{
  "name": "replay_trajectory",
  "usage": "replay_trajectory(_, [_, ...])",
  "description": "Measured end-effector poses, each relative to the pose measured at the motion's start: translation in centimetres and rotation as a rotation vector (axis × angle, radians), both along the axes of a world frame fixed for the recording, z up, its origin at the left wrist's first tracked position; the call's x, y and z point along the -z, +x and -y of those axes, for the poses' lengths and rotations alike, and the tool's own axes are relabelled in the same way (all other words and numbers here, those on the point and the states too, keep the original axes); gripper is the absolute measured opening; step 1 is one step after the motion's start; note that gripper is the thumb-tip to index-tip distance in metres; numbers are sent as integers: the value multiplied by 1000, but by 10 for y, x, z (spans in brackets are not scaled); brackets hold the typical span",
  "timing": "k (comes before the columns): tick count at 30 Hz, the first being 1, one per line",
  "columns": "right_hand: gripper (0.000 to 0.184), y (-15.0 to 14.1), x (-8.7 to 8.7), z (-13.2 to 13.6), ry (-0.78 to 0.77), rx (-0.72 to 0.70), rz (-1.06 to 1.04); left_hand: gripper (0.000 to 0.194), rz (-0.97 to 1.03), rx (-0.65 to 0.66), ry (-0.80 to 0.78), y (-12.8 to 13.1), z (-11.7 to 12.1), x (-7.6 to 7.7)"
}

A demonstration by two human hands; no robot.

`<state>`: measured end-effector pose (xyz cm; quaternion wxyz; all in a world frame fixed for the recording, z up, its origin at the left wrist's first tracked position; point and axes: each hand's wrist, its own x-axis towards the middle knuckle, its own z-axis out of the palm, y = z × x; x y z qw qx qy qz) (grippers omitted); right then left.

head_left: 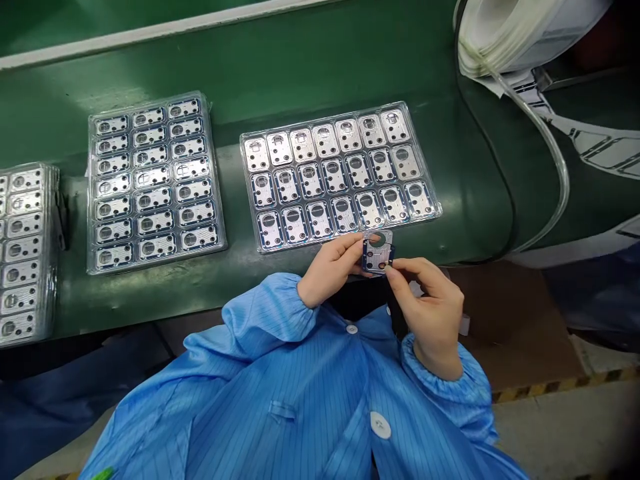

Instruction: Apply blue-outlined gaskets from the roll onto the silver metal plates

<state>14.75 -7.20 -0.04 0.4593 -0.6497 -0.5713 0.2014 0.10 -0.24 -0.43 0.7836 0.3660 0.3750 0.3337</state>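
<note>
Left hand (333, 269) and right hand (429, 313) pinch a small rectangular silver-and-blue metal plate (379, 253) by its edges, fingers (347, 245) clamped, faces left clear, just off the near rim of a clear plastic tray (320, 119) of like plates on the green surface (470, 167).

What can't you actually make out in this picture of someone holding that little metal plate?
From the head view:
Metal plate: partly hidden by the fingers of the left hand and right hand.
Leftmost plastic tray: cut off by the left edge.
White roll: cut off by the top edge.
Any fine markings on the plates: too small to read.
</note>
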Motion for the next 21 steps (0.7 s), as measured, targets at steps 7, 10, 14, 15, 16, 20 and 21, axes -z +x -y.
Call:
replay_trajectory(7, [6,1,1,0,-23,0,11,32,-1,12,-2,1,-1,-1])
replay_trajectory(10, [5,1,1,-1,-14,-8,18,32,4,15,6,0,-1,1])
replay_trajectory(14, [5,0,0,-1,0,-3,42,36,8,22,15,0,-1,3])
replay_trajectory(15, [5,0,-1,-1,5,-3,50,37,10,24,16,0,-1,3])
replay_trajectory(16, [6,0,-1,-1,13,-5,59,38,11,25,17,0,0,4])
replay_trajectory(20, [5,0,-1,-2,46,-16,96,38,12,17,19,1,-1,4])
replay_trajectory(21, [4,0,-1,-2,54,-19,107,37,13,16,18,1,-1,4])
